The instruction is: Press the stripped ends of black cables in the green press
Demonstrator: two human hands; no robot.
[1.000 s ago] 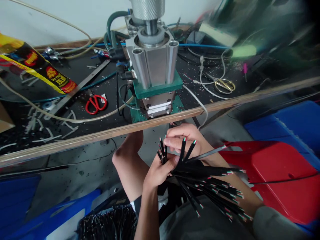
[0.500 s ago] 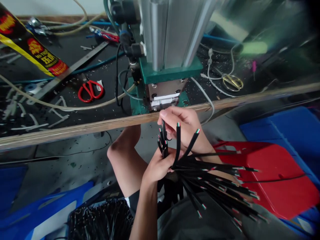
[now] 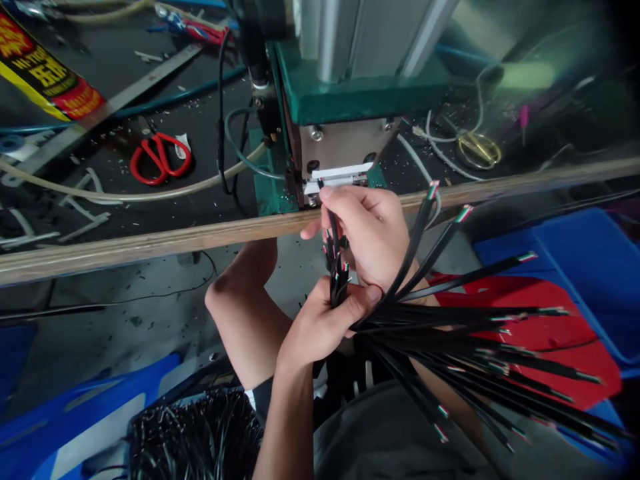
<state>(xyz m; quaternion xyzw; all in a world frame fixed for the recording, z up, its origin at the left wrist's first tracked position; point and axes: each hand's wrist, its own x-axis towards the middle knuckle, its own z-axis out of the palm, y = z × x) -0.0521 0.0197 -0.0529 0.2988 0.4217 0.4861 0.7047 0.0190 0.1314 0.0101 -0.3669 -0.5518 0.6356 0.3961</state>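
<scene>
Black cables (image 3: 465,347) bunched in left hand (image 3: 320,327), right hand (image 3: 367,233) pinching one

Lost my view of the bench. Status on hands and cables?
Left hand gripping black cable bundle. Right hand pinching one cable, tip at the press's white slot. Nothing between them.

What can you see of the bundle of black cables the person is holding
The bundle of black cables is many thin, rubbery-looking black cords, each tip stripped to show red, white and green cores. The left hand grips it in a fist, and the loose ends fan out to the right over a red bin. The right hand pinches one cable up toward the press's white slot.
</scene>
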